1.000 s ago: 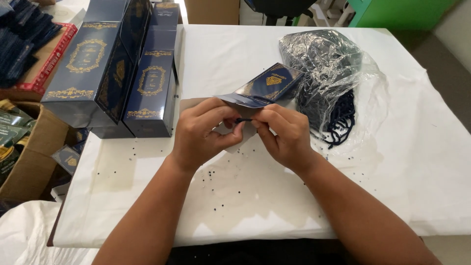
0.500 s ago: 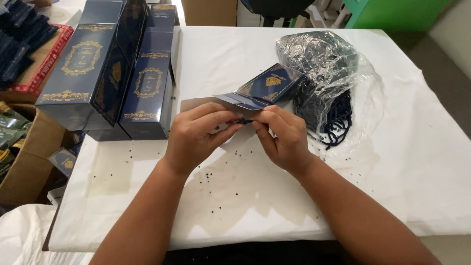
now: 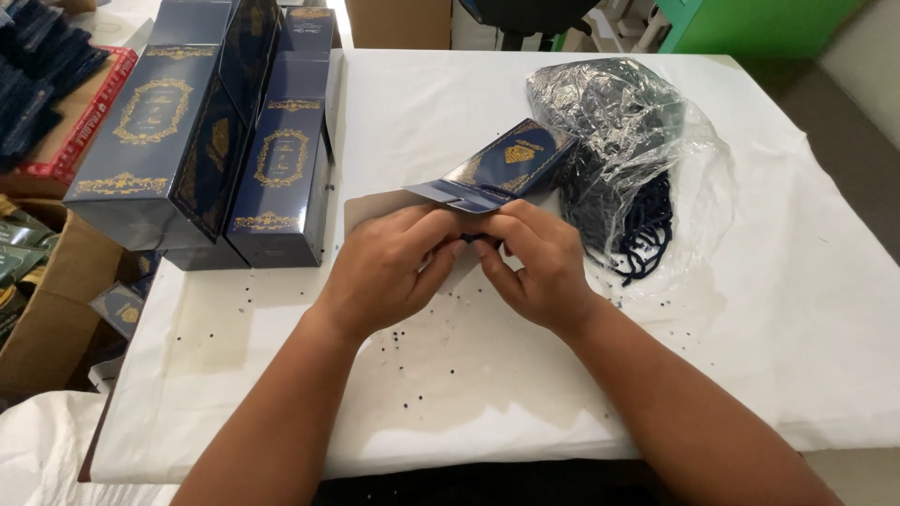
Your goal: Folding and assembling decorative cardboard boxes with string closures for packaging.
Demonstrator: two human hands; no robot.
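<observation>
My left hand [image 3: 389,267] and my right hand [image 3: 534,262] meet at the middle of the white-covered table [image 3: 797,309]. Together they pinch a small dark blue cord [image 3: 475,237] between the fingertips. The cord runs to a flat, folded navy paper bag with gold print [image 3: 497,169], which tilts up just beyond my fingers. How the cord joins the bag is hidden by my fingers.
A crinkled clear plastic bag of dark blue cords [image 3: 628,150] lies right of the hands. Tall navy boxes with gold ornament [image 3: 197,141] lie at the left. Cardboard cartons [image 3: 37,309] stand off the table's left edge. Several tiny dark specks [image 3: 403,337] dot the cloth.
My hands have shifted slightly lower and closer together on the cord. The folded bag stays tilted above them.
</observation>
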